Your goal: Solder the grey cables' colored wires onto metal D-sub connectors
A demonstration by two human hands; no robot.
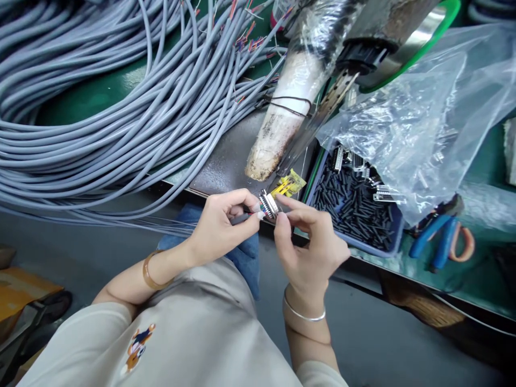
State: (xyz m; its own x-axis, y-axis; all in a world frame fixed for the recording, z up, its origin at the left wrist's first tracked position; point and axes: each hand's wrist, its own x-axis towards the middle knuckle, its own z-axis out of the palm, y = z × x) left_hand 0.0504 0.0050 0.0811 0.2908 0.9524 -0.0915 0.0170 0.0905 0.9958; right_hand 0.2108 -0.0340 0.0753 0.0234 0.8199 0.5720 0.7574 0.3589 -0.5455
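Observation:
My left hand (226,223) pinches the end of a grey cable (240,218), whose small coloured wires meet the pin side of a metal connector (269,205). From the right, my right hand (306,231) holds the connector between thumb and index finger. The connector is tilted, just off the table's front edge. Right behind it lies a yellow piece (291,184) on a dark mat (229,153). The exact contact between the wires and the pins is too small to make out.
Many grey cables (121,129) cover the left. A wrapped white tube (282,118) reaches down over the mat. At right stand a blue bin (397,236) of black sleeves (355,207), a plastic bag (423,118) with connectors, and blue-handled pliers (443,242).

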